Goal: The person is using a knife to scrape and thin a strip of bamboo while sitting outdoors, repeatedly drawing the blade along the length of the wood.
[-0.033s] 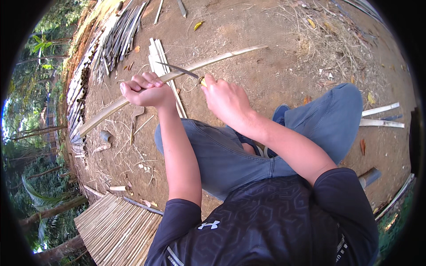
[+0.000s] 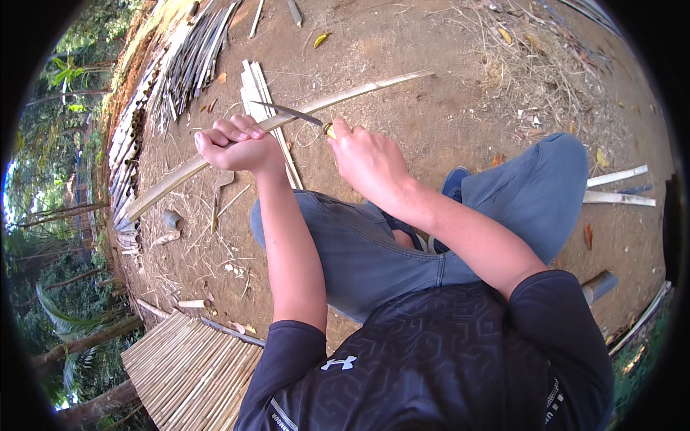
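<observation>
A long pale bamboo strip (image 2: 359,91) runs slantwise in front of me, from lower left to upper right. My left hand (image 2: 233,144) is closed around it left of the middle, fingers curled over the top edge. In my right hand (image 2: 370,156) is a knife (image 2: 298,115) with a narrow dark blade and a yellowish handle mostly hidden by my fingers. The blade lies across the strip just right of my left hand, its tip pointing to the upper left. It appears to touch the strip, though the exact contact is hard to make out.
Several split bamboo strips (image 2: 256,90) lie on the dirt beyond my left hand. A large bundle of strips (image 2: 192,61) lies at the far left. By my left knee is a tool with a broad dark blade (image 2: 224,179). A slatted bamboo panel (image 2: 194,370) stands at lower left.
</observation>
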Tool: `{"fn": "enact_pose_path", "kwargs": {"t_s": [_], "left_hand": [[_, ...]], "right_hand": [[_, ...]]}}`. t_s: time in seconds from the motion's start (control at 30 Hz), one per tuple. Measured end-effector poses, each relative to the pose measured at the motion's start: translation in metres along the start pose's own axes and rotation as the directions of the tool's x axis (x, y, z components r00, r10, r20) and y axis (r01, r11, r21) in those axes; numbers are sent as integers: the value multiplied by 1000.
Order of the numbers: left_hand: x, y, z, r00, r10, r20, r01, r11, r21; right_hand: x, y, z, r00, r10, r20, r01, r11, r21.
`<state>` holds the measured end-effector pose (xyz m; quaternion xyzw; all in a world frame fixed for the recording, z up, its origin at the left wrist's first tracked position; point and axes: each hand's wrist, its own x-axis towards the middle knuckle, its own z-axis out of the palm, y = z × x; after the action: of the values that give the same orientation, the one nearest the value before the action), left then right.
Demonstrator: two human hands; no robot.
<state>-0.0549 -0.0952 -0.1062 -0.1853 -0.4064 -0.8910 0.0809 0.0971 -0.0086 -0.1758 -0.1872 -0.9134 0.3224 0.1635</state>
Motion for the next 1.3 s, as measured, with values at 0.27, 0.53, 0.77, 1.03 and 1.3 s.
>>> {"fn": "enact_pose_path", "kwargs": {"t_s": [0.27,0.53,0.77,1.03,1.3], "left_hand": [[11,-3,-7,996,0,-92,4,999,39],[15,-5,-15,988,-3,-156,11,999,48],[19,-6,-16,974,-19,-225,31,998,52],[21,-7,-18,974,-20,-225,31,998,47],[19,-8,-17,985,-3,-171,10,999,37]], "right_hand": [[4,13,23,999,-31,-27,31,999,6],[5,18,37,999,-5,-34,3,998,-59],[6,17,37,986,-162,-47,158,984,-79],[12,20,30,992,-125,24,127,987,-102],[24,58,41,991,-135,9,135,979,-154]]}}
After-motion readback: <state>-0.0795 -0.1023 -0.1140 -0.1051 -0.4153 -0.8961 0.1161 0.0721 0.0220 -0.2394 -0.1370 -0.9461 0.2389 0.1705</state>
